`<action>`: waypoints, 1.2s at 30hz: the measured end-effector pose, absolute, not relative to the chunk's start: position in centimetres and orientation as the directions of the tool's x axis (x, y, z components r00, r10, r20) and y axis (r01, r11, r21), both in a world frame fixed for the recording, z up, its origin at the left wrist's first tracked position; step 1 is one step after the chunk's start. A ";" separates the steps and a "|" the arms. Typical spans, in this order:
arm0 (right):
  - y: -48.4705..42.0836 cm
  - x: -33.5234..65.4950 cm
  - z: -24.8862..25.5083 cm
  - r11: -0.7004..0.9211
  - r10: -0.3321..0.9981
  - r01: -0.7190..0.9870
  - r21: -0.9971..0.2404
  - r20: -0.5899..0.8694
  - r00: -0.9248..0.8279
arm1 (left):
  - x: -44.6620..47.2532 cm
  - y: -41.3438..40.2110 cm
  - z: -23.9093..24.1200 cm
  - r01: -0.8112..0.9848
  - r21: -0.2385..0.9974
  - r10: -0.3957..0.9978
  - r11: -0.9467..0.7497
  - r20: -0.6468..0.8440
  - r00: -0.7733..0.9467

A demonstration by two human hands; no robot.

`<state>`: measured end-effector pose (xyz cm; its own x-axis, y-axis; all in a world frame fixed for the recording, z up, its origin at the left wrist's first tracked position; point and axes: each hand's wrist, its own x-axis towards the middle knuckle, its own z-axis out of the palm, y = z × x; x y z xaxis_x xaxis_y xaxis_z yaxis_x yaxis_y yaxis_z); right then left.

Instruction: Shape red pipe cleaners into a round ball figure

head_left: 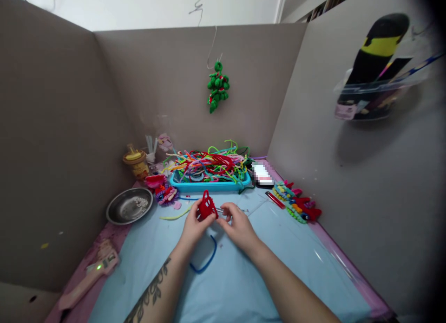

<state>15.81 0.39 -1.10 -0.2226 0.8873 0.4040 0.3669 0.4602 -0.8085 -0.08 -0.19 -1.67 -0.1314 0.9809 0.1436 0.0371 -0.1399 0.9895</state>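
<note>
My left hand (193, 227) is closed around a small red pipe-cleaner figure (206, 206), held up over the light blue mat (244, 276). My right hand (236, 222) pinches something thin and silvery next to the red figure; I cannot make out what it is. A dark blue pipe cleaner (205, 261) lies curved on the mat just below both hands. A pale yellow pipe cleaner (176, 216) lies left of my left hand.
A blue tray (209, 185) heaped with coloured pipe cleaners stands behind the hands. A metal bowl (129, 206) and a pink glue gun (91, 272) are at the left. Finished colourful figures (296, 204) lie at the right. Cardboard walls enclose the desk; a green figure (218, 86) hangs behind.
</note>
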 end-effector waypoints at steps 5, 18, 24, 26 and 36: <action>0.3 15.4 -1.8 0.529 0.848 0.393 -0.752 0.456 -0.270 | 0.2 -0.4 -1.2 -0.146 0.986 0.995 -0.076 0.066 -0.071; 0.0 15.4 -1.2 0.650 0.757 0.455 -0.609 0.570 -0.318 | 0.3 -0.4 -1.7 -0.130 0.990 0.995 -0.059 0.048 -0.090; 0.0 15.4 -1.3 0.616 0.785 0.389 -0.684 0.571 -0.240 | 0.1 -0.3 -2.2 -0.069 0.995 0.995 -0.079 0.074 -0.071; 0.2 15.6 -1.3 0.544 0.836 0.330 -0.771 0.531 -0.138 | 0.0 -0.3 -2.3 0.029 0.989 0.988 -0.143 0.145 -0.061; 1.5 17.1 -0.2 0.473 0.879 0.241 -0.847 0.473 -0.064 | 0.3 -1.3 -2.2 0.344 0.853 0.916 -0.392 0.327 0.233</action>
